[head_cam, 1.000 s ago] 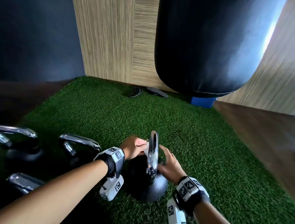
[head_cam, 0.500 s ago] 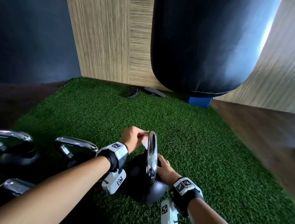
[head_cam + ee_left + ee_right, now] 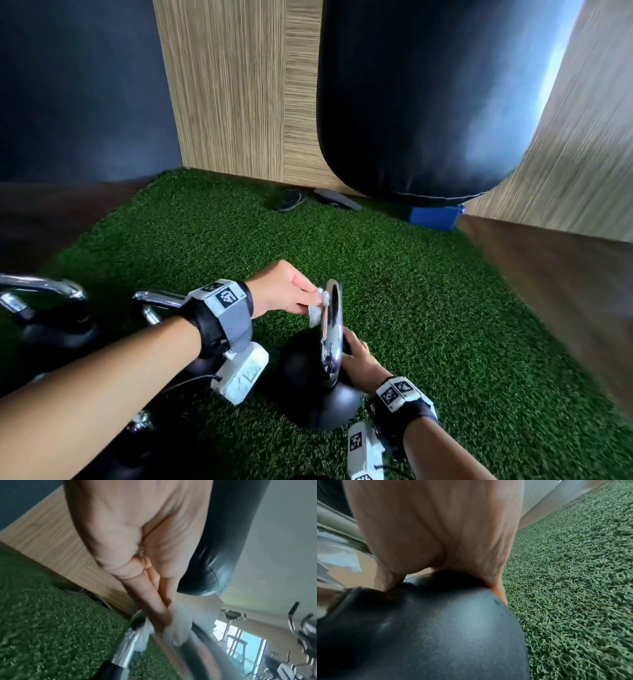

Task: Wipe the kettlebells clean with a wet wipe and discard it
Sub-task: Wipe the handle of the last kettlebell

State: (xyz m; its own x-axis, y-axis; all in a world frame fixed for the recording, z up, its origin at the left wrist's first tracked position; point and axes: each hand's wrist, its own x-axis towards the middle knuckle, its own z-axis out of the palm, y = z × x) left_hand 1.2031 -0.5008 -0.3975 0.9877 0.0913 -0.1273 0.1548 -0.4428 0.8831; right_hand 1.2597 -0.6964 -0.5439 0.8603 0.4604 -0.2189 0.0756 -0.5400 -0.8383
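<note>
A black kettlebell [image 3: 308, 394] with a chrome handle [image 3: 333, 329] stands on the green turf in front of me. My left hand [image 3: 291, 291] pinches a crumpled white wet wipe [image 3: 317, 310] and presses it against the upper left side of that handle; the left wrist view shows the wipe [image 3: 178, 623] bunched under my fingertips on the chrome handle [image 3: 130, 639]. My right hand [image 3: 359, 359] lies on the right side of the black ball [image 3: 436, 628], palm and thumb pressed to it, fingertips hidden behind it.
Three more chrome-handled kettlebells [image 3: 61, 318] stand close on the left, partly under my left arm. A hanging black punching bag [image 3: 428, 102] fills the space ahead. A blue bin [image 3: 435, 216] and dark slippers [image 3: 291, 200] sit by the wooden wall. Turf stretches to the right.
My left hand has slid the wipe up the handle's left side towards its top. My right hand dropped from beside the handle down onto the kettlebell's ball.
</note>
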